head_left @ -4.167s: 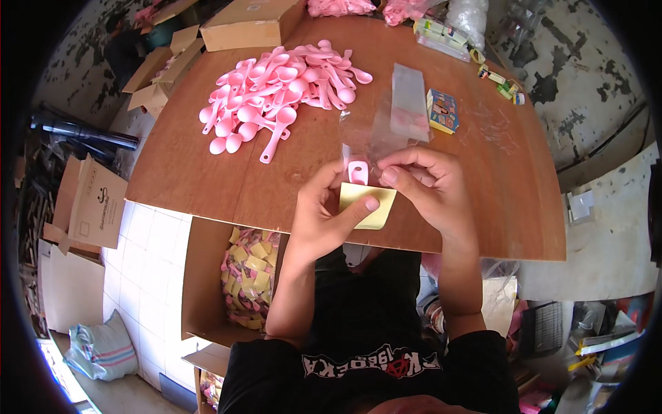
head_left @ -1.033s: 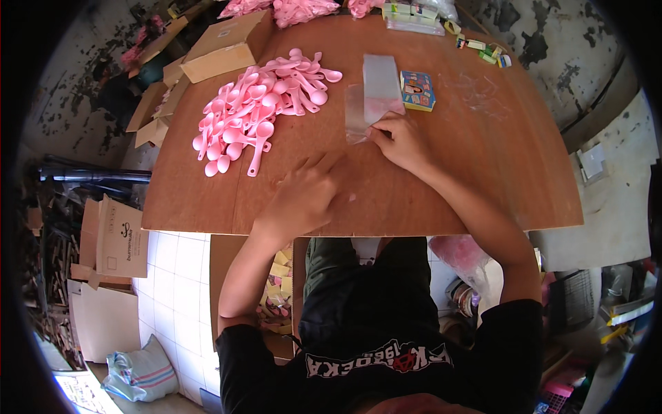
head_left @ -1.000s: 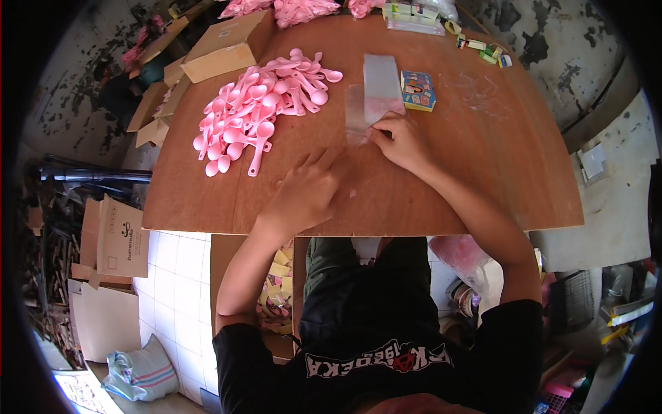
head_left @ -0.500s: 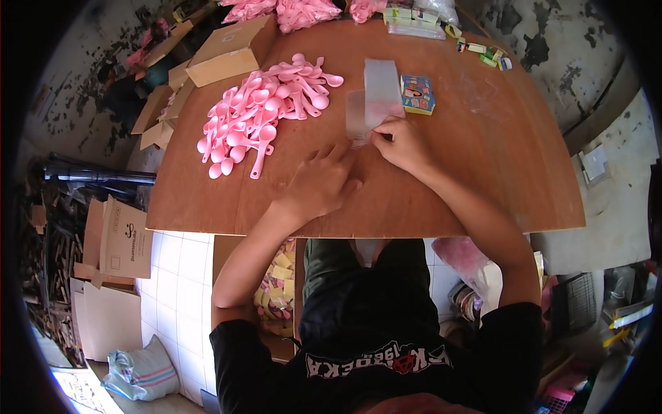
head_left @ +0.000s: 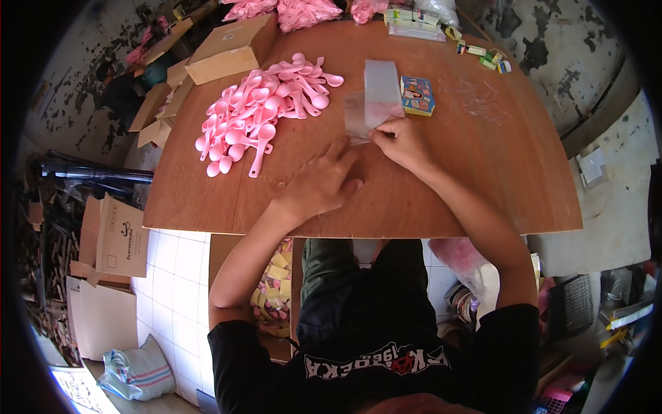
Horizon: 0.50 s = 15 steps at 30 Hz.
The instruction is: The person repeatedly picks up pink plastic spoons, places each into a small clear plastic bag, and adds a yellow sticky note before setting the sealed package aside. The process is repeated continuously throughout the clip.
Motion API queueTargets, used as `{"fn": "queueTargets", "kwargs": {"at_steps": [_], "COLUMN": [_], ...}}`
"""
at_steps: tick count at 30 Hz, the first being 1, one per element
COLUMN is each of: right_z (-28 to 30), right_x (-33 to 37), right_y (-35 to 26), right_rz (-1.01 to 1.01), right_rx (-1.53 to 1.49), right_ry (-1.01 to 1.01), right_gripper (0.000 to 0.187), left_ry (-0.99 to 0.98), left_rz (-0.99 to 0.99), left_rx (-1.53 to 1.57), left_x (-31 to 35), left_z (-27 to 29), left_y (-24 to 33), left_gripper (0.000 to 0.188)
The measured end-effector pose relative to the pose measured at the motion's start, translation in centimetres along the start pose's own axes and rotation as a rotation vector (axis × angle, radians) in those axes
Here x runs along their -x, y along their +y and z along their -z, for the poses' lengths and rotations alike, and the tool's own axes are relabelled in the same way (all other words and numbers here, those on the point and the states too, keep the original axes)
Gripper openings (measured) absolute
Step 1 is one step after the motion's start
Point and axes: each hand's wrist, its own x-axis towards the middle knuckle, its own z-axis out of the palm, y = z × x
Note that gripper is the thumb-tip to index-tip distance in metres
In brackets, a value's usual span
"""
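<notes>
On the brown table, my right hand (head_left: 403, 146) has thumb and forefinger pinched on the near end of a clear plastic bag (head_left: 354, 110). That bag lies partly beside a neat stack of clear plastic bags (head_left: 381, 79). My left hand (head_left: 318, 181) rests palm down just left of it, fingers apart and its fingertips close to the bag's near end. A large heap of pink plastic spoons (head_left: 262, 96) spreads across the left side. Right of the stacked bags sits a small pile of blue and yellow printed cards (head_left: 417, 96).
A cardboard box (head_left: 231, 52) stands at the far left of the table. Pink bundles (head_left: 309, 14) lie along the far edge. Small yellow-green rolls (head_left: 489, 58) and thin clear plastic scraps (head_left: 479, 96) lie to the right. Below the table is an open box of wrapped pieces (head_left: 276, 283).
Both hands stay nearly in place. The loose bag's near end has shifted slightly at my right fingertips, and the whole view has moved a little.
</notes>
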Motion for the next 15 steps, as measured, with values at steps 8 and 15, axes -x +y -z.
{"fn": "queueTargets", "kwargs": {"at_steps": [8,15], "right_z": [-0.29,-0.22], "right_x": [0.30,0.21], "right_y": [-0.05,-0.46], "right_rz": [0.042,0.011], "right_rx": [-0.053,-0.026], "right_ry": [0.019,-0.011], "right_gripper": [0.015,0.012], "left_ry": [0.022,0.072], "left_rz": [-0.023,-0.060], "left_rx": [-0.027,-0.030], "left_x": [-0.20,-0.04], "left_z": [0.29,-0.04], "left_y": [-0.36,-0.70], "left_gripper": [0.051,0.048]}}
